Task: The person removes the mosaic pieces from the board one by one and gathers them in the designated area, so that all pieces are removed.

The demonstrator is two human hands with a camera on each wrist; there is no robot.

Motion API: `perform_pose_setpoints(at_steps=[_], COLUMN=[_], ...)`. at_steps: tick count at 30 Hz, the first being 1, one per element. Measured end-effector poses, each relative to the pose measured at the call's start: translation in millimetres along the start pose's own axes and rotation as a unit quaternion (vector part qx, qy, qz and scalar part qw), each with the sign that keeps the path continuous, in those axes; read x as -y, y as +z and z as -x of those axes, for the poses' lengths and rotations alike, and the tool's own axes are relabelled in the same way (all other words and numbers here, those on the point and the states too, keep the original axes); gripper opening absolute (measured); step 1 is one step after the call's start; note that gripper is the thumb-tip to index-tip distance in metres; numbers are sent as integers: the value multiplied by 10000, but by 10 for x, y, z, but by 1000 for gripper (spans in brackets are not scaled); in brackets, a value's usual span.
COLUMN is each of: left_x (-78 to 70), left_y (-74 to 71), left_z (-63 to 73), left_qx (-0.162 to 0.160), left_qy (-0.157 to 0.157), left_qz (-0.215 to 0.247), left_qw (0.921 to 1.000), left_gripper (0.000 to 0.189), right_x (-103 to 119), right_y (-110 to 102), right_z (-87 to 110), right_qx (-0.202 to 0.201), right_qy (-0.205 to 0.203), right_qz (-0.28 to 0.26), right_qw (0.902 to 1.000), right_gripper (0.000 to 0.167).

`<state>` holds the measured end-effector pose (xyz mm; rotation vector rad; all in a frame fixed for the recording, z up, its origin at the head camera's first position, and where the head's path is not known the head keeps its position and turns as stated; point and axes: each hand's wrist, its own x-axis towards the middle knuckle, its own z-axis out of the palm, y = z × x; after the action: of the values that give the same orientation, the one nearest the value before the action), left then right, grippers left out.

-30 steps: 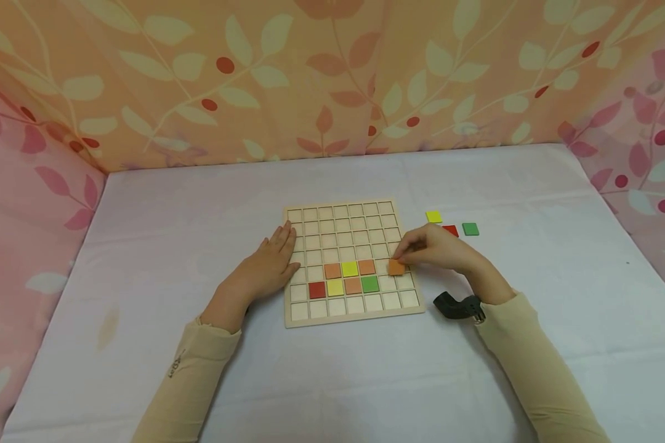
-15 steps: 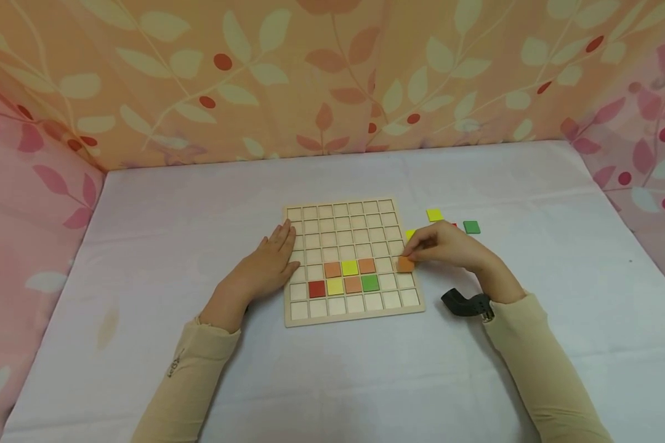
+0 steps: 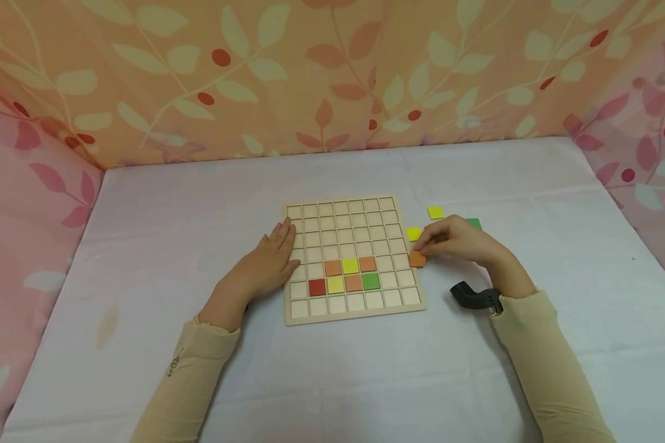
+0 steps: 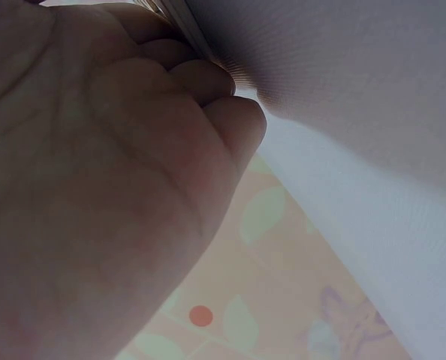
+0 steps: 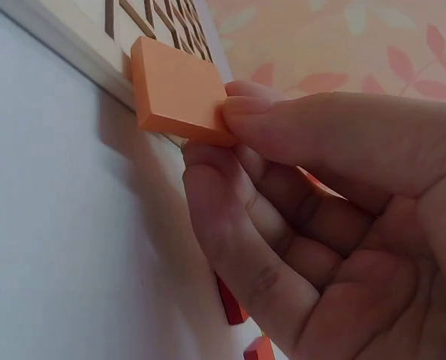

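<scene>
My right hand (image 3: 461,241) pinches an orange square tile (image 3: 417,259) between thumb and fingers. In the head view this tile appears just past the right edge of a wooden grid board (image 3: 332,319); the right wrist view shows it lifted and tilted. My left hand (image 3: 266,264) rests along the board's left edge, its fingers extended. Seven cells hold tiles in two adjoining rows: an orange tile (image 3: 332,267), a yellow tile (image 3: 350,266) and another orange above; a red tile (image 3: 317,287), a yellow, an orange and a green tile (image 3: 370,281) below.
Right of the board lie two loose yellow tiles, one farther back (image 3: 435,213), plus a partly covered green tile (image 3: 473,223). Beneath my right hand, its wrist view shows a red tile (image 5: 230,301). A black wrist camera (image 3: 476,298) sits at my right sleeve. Patterned curtains (image 3: 332,80) enclose the table.
My right hand has moved right with the orange tile, from over the board to past its right edge. It uncovers a yellow tile and now covers the red one. My left hand stays put.
</scene>
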<state>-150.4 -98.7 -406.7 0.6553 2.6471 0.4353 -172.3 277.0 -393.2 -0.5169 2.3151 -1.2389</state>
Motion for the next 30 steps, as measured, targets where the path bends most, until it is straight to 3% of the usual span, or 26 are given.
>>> perform_pose_setpoints(at_steps=[5,11,19,30], left_x=[5,1,0,-11], left_y=[5,9,2,-14], left_z=[-7,-10,-9,7], left_qx=[25,67,74,63], left_qy=[-23,-44,-8,-15], left_qz=[-9,2,20,3], left_qw=[10000,10000,10000,10000], left_gripper=[69,69,70,69], right_x=[-18,-36,-35,5], right_y=[-38,-54,-48,-34], right_z=[29,39,19,21], right_qx=[-98,-96,-226,-297], right_qy=[199,143,221,353], right_qz=[-26,-50,415,487], right_qw=[9998,9998,9986,9977], right_gripper=[8,9,10,9])
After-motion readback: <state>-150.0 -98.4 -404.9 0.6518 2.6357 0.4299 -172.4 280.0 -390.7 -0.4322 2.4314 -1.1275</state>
